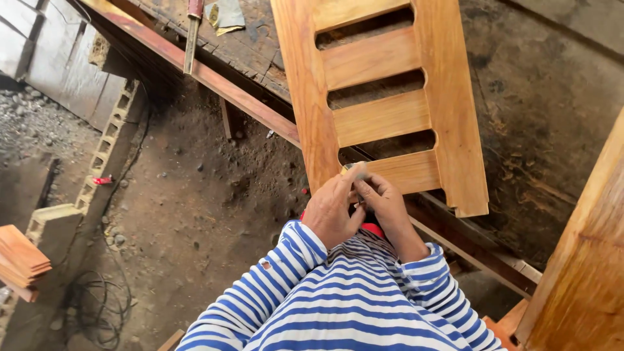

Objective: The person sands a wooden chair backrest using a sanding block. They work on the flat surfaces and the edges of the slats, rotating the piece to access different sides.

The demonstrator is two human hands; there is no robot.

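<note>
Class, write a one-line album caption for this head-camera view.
Left hand and right hand pinch a small grey piece at the slatted wooden panel on the workbench.

Slatted panel (383, 97) lies on the tabletop (539, 97), its near end overhanging the edge. Chisel (192, 32) lies at the tabletop's far left. Cable coil (97, 305) on the floor (195, 195), lower left.

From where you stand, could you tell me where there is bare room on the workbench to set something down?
The dark workbench top lies bare right of the slatted wooden panel, up to the upright plank. The far left corner is crowded: a chisel and a scrap of sandpaper lie there. Both hands, left and right, work at the panel's near edge.
</note>
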